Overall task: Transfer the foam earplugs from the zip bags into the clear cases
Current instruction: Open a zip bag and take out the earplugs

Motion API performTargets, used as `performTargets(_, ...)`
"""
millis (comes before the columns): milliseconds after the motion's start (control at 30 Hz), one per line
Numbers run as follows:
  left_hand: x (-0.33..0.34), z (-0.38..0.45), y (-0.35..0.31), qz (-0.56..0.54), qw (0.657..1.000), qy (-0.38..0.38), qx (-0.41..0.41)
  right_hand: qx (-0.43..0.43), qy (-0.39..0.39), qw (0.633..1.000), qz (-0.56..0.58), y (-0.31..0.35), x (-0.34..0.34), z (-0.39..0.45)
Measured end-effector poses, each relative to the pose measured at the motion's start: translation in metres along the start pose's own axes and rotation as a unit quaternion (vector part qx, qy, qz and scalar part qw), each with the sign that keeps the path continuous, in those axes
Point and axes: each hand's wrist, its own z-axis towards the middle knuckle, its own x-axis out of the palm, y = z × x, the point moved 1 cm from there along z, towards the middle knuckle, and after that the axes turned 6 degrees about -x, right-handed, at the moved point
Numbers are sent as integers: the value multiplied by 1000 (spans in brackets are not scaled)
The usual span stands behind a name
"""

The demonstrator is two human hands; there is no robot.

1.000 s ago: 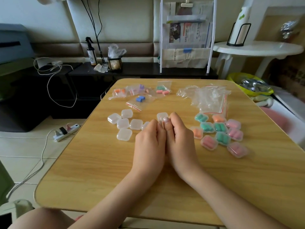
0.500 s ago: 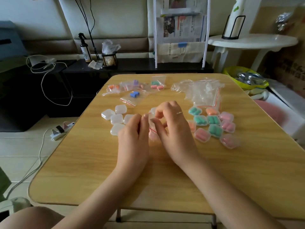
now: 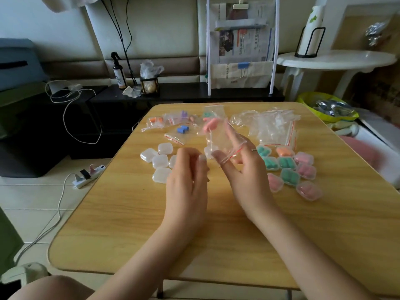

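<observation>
Right hand holds a zip bag with pink earplugs above the table, left hand beside it holding nothing.

Right hand (image 3: 244,169) pinches the red-striped mouth of a clear zip bag (image 3: 218,135), raised over the wooden table (image 3: 216,234); pink earplugs (image 3: 210,124) sit in the bag's upper end. Left hand (image 3: 186,180) is just left of it, fingers loosely curled, not touching the bag. Empty clear cases (image 3: 160,162) lie in a cluster to the left, partly hidden behind the left hand. Filled cases (image 3: 290,167) with green, orange and pink plugs lie to the right. Bags still holding plugs (image 3: 173,124) lie at the far left of the table, a pile of empty bags (image 3: 272,126) far right.
</observation>
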Motion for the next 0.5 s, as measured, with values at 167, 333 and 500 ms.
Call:
performTargets(167, -6, 9, 0, -161, 980, -5, -118, 26, 38, 995, 86, 4, 2, -3)
performTargets(333, -10, 12, -1, -227, 964, -34, -136, 64, 85, 986, 129, 6, 5, -4)
performTargets(500, -13, 14, 1, -271, 945, -43, -179, 75, 114, 982, 130, 6, 3, -5)
